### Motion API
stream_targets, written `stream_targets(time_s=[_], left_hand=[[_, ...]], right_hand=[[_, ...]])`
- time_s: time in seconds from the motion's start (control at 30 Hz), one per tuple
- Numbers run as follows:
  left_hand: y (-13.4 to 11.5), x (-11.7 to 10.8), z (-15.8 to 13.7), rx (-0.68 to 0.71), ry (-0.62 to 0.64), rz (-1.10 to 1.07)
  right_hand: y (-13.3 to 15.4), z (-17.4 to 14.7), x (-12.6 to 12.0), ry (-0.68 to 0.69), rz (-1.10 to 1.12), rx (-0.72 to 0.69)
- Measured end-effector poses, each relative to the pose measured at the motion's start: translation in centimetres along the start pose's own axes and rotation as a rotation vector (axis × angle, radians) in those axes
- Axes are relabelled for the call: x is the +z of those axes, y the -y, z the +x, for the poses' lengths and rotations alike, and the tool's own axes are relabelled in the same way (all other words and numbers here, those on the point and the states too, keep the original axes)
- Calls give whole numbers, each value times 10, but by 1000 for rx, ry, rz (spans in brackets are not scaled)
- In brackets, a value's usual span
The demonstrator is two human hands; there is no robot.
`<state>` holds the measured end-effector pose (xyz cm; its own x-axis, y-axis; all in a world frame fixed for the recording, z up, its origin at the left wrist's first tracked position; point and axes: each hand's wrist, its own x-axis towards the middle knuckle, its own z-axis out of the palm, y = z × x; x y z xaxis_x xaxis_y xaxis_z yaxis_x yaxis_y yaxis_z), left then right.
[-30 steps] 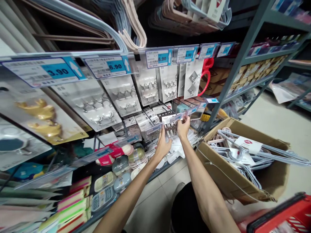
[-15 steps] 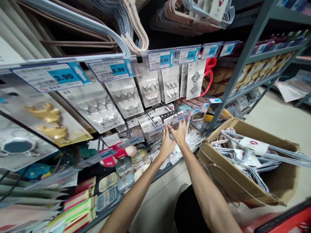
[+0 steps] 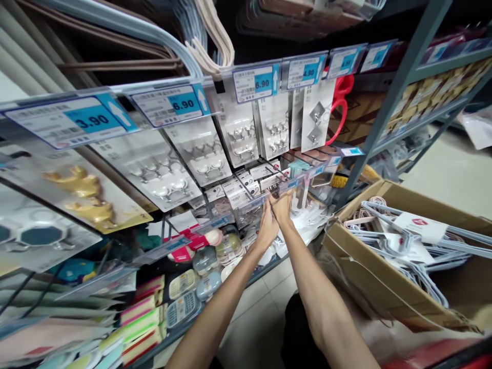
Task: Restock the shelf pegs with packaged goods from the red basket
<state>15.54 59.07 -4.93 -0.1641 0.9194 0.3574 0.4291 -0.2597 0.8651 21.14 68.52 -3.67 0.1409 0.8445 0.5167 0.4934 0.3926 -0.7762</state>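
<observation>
My left hand and my right hand meet at the clear label strip in front of a row of small carded packs on hooks. The fingers of both hands are drawn together at the strip's lower edge, right beside a dark item on a white card. Their tips are partly hidden, and what they grip cannot be made out. White packets lie on the low shelf just behind my right hand.
Carded wall hooks hang above on the left, under price labels. Soap boxes sit on the bottom shelf. To the right, a cardboard box of clothes hangers stands on the floor beside a grey shelf post.
My hands have come closer together, with the fingers more gathered at the strip. The view has shifted slightly, and the shelf and box appear farther right.
</observation>
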Motion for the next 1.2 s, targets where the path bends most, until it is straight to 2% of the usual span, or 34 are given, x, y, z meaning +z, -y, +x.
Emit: stream_targets(time_s=[0.1,0.27,0.37,0.43,0.53,0.6,0.8,0.87,1.0,1.2], left_hand=[[1,-2,-16,-13,22,-28],[10,-4,-48,-55,78,-85],[10,-8,-62,-74,59,-112],[3,-10,-65,-80,-7,-141],[-17,-7,-56,-124,-107,-212],[-34,0,-41,-183,-148,-339],[-78,37,12,-392,-318,-888],[-85,46,23,-422,-377,-941],[-89,53,29,-413,-464,-890],[-85,53,25,-362,-437,-817]], right_hand=[[2,2,8,-48,47,-25],[7,5,17,12,-25,13],[6,4,10,6,-12,36],[3,5,-3,-52,84,128],[-4,9,-29,-160,410,361],[-5,12,-47,-185,579,460],[8,11,-80,-71,1172,596],[12,11,-85,-70,1220,613],[13,14,-88,-91,1221,629],[8,14,-87,-94,1253,655]])
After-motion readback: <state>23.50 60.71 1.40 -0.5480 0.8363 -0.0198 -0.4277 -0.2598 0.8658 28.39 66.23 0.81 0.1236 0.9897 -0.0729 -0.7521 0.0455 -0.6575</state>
